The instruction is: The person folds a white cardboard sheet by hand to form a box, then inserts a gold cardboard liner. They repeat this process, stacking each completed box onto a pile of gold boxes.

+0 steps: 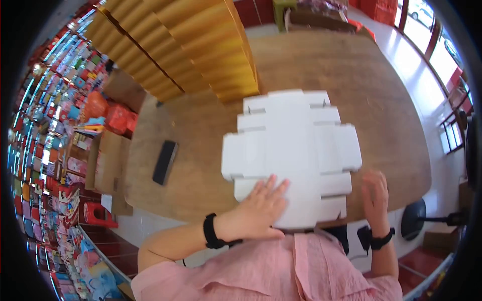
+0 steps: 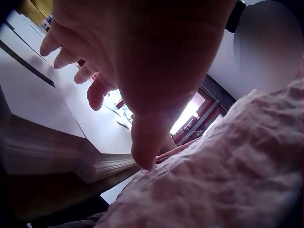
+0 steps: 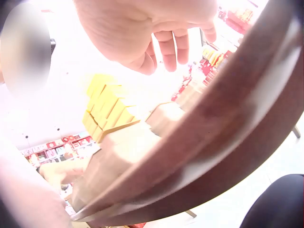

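White flat die-cut card sheets (image 1: 291,145) lie on the wooden table in front of the person; the left wrist view shows them as a thick stack (image 2: 52,147). The left hand (image 1: 261,208) rests on the near left part of the top sheet with its fingers spread; in the left wrist view this hand (image 2: 118,61) hangs over the stack's edge side. Beside the sheets' right edge, the right hand (image 1: 375,195) is raised near the table edge, fingers loosely bent and holding nothing. In the right wrist view the same hand (image 3: 156,28) shows above the table rim.
Stacked yellow-orange boxes (image 1: 191,45) stand at the table's back left. A black oblong object (image 1: 165,162) lies on the left of the table (image 1: 341,60). Cardboard boxes (image 1: 113,160) and a red stool (image 1: 98,215) are left of it. A black round base (image 1: 413,218) stands at the right.
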The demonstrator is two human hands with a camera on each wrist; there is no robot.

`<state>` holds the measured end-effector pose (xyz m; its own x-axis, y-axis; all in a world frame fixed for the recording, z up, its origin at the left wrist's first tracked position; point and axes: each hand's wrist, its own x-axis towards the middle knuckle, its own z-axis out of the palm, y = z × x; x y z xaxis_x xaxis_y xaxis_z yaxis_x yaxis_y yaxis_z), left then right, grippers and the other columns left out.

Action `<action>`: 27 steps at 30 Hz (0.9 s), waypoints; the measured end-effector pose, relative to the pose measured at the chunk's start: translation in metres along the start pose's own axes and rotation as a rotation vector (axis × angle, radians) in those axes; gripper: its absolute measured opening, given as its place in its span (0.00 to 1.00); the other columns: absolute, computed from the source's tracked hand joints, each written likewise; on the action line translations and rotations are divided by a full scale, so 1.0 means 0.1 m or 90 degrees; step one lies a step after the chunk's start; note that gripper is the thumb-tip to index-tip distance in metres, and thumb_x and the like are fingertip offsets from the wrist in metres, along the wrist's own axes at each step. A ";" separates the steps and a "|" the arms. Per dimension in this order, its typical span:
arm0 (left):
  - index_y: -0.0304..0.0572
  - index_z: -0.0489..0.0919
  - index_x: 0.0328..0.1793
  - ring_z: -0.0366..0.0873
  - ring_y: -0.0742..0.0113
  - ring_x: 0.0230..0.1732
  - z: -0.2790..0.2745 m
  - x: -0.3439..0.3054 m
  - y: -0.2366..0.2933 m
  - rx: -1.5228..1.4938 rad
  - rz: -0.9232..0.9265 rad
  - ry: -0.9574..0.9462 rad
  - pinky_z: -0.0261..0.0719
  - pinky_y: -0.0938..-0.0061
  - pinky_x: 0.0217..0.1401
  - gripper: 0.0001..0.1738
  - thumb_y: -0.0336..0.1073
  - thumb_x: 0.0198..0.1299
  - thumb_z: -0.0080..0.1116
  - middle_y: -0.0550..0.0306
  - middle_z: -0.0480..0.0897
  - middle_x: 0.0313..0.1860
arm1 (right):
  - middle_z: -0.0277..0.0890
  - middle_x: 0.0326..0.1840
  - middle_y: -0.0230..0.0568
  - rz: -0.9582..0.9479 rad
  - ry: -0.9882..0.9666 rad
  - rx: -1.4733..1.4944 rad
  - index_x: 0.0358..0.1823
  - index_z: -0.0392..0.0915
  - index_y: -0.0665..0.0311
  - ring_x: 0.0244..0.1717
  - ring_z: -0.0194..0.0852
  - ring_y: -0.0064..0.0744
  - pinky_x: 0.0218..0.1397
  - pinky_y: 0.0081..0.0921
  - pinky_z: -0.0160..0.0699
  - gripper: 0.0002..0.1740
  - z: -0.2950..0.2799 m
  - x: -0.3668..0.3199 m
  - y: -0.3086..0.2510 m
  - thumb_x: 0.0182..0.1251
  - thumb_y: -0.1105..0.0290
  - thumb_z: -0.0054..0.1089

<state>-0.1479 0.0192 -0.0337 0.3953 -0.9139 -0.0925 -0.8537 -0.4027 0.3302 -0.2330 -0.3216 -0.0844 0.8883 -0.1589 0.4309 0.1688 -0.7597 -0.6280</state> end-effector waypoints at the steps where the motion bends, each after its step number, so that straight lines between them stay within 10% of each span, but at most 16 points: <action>1: 0.33 0.76 0.53 0.51 0.25 0.82 0.02 -0.01 0.01 -0.003 -0.027 0.011 0.58 0.37 0.79 0.33 0.54 0.56 0.72 0.31 0.59 0.80 | 0.78 0.53 0.49 -0.004 -0.003 0.013 0.46 0.78 0.67 0.61 0.73 0.56 0.74 0.50 0.64 0.09 -0.01 0.02 -0.10 0.64 0.81 0.59; 10: 0.39 0.73 0.41 0.50 0.28 0.83 -0.05 0.03 -0.06 -0.096 -0.080 0.006 0.57 0.40 0.80 0.26 0.46 0.50 0.79 0.35 0.60 0.81 | 0.78 0.56 0.42 -0.123 -0.266 0.028 0.48 0.80 0.59 0.67 0.73 0.46 0.79 0.62 0.52 0.14 0.08 0.24 -0.80 0.61 0.77 0.65; 13: 0.40 0.73 0.41 0.52 0.28 0.82 -0.12 0.03 -0.11 -0.124 -0.075 0.009 0.58 0.41 0.79 0.26 0.46 0.50 0.78 0.34 0.63 0.79 | 0.78 0.61 0.43 -0.154 -0.390 -0.057 0.59 0.78 0.58 0.71 0.72 0.43 0.80 0.64 0.51 0.29 0.21 0.22 -0.98 0.53 0.66 0.76; 16: 0.40 0.73 0.40 0.52 0.28 0.82 -0.19 0.04 -0.17 -0.154 -0.060 -0.022 0.57 0.40 0.80 0.23 0.45 0.52 0.76 0.34 0.63 0.79 | 0.83 0.52 0.41 -0.330 -0.304 -0.289 0.54 0.79 0.58 0.60 0.79 0.43 0.80 0.60 0.55 0.27 0.42 0.19 -0.87 0.51 0.65 0.76; 19: 0.39 0.75 0.43 0.71 0.34 0.72 -0.36 0.12 -0.15 -0.084 -0.033 0.067 0.71 0.48 0.71 0.20 0.42 0.56 0.72 0.33 0.77 0.67 | 0.85 0.38 0.39 -0.225 -0.476 -0.217 0.46 0.79 0.58 0.44 0.83 0.44 0.73 0.49 0.68 0.17 0.33 0.54 -0.96 0.56 0.65 0.72; 21: 0.37 0.78 0.45 0.84 0.40 0.51 -0.56 0.34 -0.26 -0.187 -0.226 -0.145 0.80 0.55 0.54 0.16 0.40 0.59 0.68 0.39 0.86 0.47 | 0.84 0.32 0.39 -0.178 -0.493 -0.187 0.43 0.79 0.58 0.38 0.81 0.44 0.66 0.47 0.71 0.14 0.36 0.80 -0.92 0.56 0.65 0.71; 22: 0.38 0.81 0.43 0.84 0.42 0.35 -0.50 0.38 -0.42 -0.248 -0.166 -0.007 0.79 0.56 0.41 0.13 0.38 0.60 0.67 0.45 0.85 0.31 | 0.83 0.27 0.39 -0.132 -0.511 -0.157 0.39 0.78 0.59 0.32 0.80 0.45 0.59 0.44 0.75 0.12 0.39 0.90 -0.90 0.57 0.65 0.70; 27: 0.34 0.81 0.38 0.82 0.46 0.39 -0.26 0.55 -0.74 -0.040 -0.087 0.065 0.78 0.59 0.44 0.12 0.37 0.62 0.65 0.43 0.83 0.34 | 0.81 0.27 0.42 -0.141 -0.469 -0.271 0.37 0.79 0.60 0.34 0.80 0.47 0.46 0.36 0.72 0.12 0.62 0.96 -0.70 0.65 0.60 0.68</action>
<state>-0.0538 -0.0002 -0.0389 0.5413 -0.8395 -0.0463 -0.7678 -0.5161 0.3796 -0.1332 -0.2442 -0.0397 0.9286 0.3557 -0.1056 0.3267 -0.9188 -0.2214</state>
